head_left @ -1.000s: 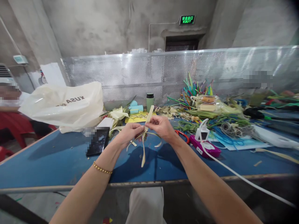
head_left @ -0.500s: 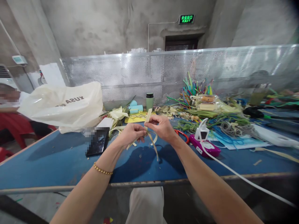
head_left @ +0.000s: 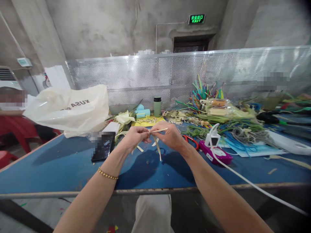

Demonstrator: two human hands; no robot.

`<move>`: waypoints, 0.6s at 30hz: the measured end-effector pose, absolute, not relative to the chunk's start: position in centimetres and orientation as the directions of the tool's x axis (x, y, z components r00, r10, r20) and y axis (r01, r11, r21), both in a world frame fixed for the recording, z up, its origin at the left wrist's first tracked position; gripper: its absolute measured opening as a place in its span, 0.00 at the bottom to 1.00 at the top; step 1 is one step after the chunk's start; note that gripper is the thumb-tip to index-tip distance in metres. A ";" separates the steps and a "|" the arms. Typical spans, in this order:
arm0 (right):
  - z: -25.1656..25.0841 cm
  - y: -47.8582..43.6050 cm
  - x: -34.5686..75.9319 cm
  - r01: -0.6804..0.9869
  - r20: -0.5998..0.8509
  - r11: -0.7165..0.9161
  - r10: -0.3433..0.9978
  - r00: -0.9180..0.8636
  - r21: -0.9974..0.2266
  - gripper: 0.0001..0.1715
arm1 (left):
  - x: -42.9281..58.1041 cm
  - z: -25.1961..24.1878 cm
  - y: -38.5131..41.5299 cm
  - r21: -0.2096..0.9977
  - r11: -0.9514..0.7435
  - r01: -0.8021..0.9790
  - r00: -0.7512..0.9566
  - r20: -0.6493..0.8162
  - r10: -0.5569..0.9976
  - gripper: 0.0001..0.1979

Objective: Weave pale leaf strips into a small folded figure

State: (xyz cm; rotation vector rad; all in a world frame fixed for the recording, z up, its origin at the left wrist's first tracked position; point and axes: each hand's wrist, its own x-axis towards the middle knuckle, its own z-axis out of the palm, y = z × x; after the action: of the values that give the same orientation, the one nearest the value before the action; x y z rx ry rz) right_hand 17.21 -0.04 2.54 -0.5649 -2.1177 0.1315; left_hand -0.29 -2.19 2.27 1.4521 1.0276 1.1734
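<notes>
Pale, flat plant-fibre strips (head_left: 157, 151) hang from between my two hands above the blue table. My left hand (head_left: 138, 134) pinches them at the point where they cross, its thumb and fingers pressed together. Close against it, my right hand (head_left: 167, 133) is closed on one strip, whose end points right across the fingers. How the strips are joined is hidden by the fingertips. Beneath and behind the right hand lie red-handled scissors (head_left: 191, 141), partly covered.
A black phone (head_left: 104, 147) and a large cream plastic bag (head_left: 70, 108) are on the left. A green bottle (head_left: 157, 106) stands behind my hands. To the right are a purple power strip (head_left: 216, 153) with a white cable, green cords (head_left: 199, 131) and grey coiled cord (head_left: 246, 133).
The strip end in my right hand stood upright and now lies over toward the right. My right hand has turned and come closer to the left. The view has shifted slightly.
</notes>
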 end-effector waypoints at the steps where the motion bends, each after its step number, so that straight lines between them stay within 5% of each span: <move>1: 2.6 0.0 17.3 0.342 0.764 0.893 0.433 -0.479 -0.293 0.09 | -0.4 2.3 -2.2 0.988 -0.153 -0.005 0.194 0.151 0.969 0.03; 8: 2.9 -0.1 17.6 0.282 0.786 0.904 0.421 -0.452 -0.322 0.09 | -1.0 3.0 -2.6 0.969 0.017 -0.245 0.295 0.058 0.954 0.06; 18: 3.4 -0.4 18.0 0.209 0.789 0.926 0.378 -0.484 -0.315 0.09 | -0.9 2.5 -2.3 0.969 -0.007 -0.246 0.362 0.099 0.927 0.03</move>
State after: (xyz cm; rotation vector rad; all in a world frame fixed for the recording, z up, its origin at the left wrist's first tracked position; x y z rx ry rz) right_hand 18.03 -0.43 3.35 -0.4185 -2.0920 0.2155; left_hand -0.89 -2.28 2.54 1.2254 0.7289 1.0690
